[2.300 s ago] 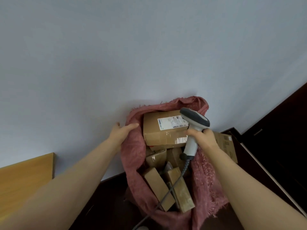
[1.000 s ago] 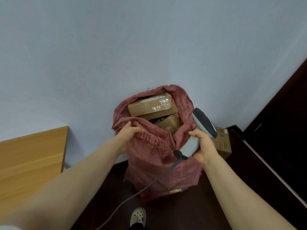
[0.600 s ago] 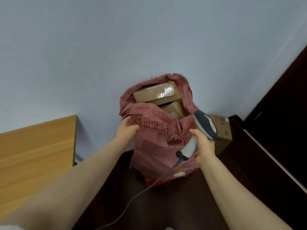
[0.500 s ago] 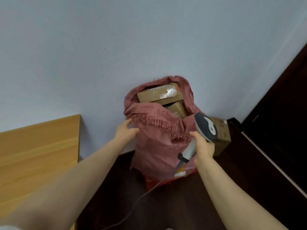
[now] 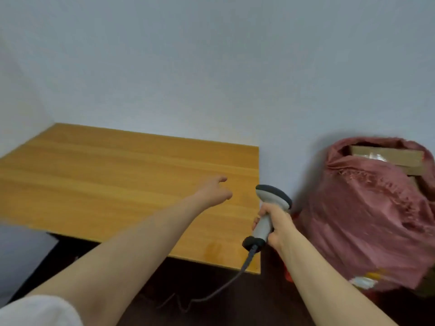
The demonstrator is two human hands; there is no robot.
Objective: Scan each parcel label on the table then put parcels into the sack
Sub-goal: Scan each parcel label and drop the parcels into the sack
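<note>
— Where are we in the job?

— We face the table (image 5: 117, 184). The only parcels we see are in the sack (image 5: 364, 220), which stands on the floor just right of it, so we judge the work nearly done.

— What does the sack hold?

— A taped cardboard parcel (image 5: 386, 156) shows at its open mouth. Deeper in, we cannot tell.

— And our hands?

— Our right hand (image 5: 277, 222) grips the scanner (image 5: 270, 203) by its handle. Our left hand (image 5: 215, 191) hangs over the table, fingers loosely curled, holding nothing. Next we should check the table for any unscanned parcel.
</note>
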